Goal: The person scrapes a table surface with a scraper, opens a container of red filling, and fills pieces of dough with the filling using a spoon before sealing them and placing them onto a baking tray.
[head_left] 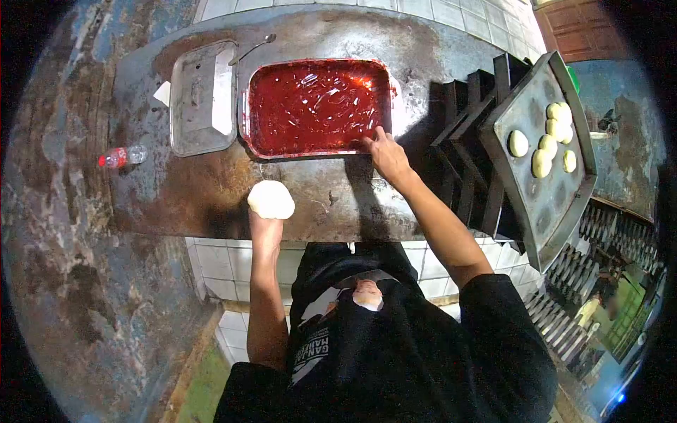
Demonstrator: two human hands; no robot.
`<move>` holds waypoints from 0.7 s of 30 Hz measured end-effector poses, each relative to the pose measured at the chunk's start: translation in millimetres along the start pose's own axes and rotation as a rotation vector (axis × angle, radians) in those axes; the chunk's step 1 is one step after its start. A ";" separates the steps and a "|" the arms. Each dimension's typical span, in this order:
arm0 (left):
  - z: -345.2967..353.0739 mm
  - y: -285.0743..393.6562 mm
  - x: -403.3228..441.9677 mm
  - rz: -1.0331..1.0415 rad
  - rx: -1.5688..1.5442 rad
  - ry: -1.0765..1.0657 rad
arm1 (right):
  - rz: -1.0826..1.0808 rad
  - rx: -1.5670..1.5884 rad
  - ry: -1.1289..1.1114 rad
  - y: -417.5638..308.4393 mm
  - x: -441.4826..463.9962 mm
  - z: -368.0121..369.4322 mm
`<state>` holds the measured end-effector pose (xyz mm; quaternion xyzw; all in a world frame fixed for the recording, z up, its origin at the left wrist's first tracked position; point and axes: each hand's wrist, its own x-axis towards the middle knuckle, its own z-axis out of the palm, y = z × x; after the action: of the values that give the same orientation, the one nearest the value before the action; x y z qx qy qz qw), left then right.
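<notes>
A flattened round of pale dough [271, 199] rests on my left hand [265, 227], which hides most of the fingers beneath it. My right hand [387, 155] is at the near right corner of a rectangular tray [245, 127] filled with glossy red jam-like filling [317, 106]. Its fingers are bent together over the rim, touching or just above the filling. Whatever they may grip is too small to make out.
A shallow metal tray [185, 120] with a white strip in it and a spoon [252, 49] lie left of the filling. A plastic bottle [123, 156] lies at the far left. To the right, a baking tray [536, 204] bearing several dough balls [559, 130] tops stacked dark trays [471, 134].
</notes>
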<state>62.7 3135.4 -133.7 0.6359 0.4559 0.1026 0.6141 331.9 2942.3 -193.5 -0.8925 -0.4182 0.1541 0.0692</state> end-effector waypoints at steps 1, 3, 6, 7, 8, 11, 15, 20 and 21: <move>-0.4 -1.1 0.5 -0.059 -0.081 0.011 | -0.011 -0.014 -0.036 3.1 2.4 4.3; -3.8 1.1 0.7 -0.067 -0.124 -0.030 | -0.006 -0.011 -0.050 7.1 6.4 9.0; -5.1 4.2 0.0 -0.071 -0.143 -0.064 | -0.071 0.066 -0.147 17.8 18.2 2.2; -5.7 4.5 0.4 -0.070 -0.121 -0.058 | -0.139 0.138 -0.231 21.0 20.8 -1.7; -7.2 5.1 1.2 -0.069 -0.119 -0.057 | -0.123 0.204 -0.153 20.7 19.5 -2.9; -6.8 13.0 0.4 0.015 0.017 -0.101 | -0.038 0.067 -0.105 13.7 22.7 1.0; 0.0 41.8 -5.0 0.097 0.145 -0.128 | -0.095 0.050 -0.097 19.0 27.2 20.0; 5.2 53.3 -2.7 0.081 0.316 -0.177 | -0.040 -0.001 -0.131 13.9 37.4 14.6; 7.3 49.4 -2.1 0.093 0.228 -0.148 | -0.043 0.000 -0.129 13.6 37.0 13.7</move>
<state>89.0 3137.3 -91.2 0.7280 0.3880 0.0314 0.5643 359.5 2961.9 -217.9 -0.8716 -0.4407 0.2099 0.0455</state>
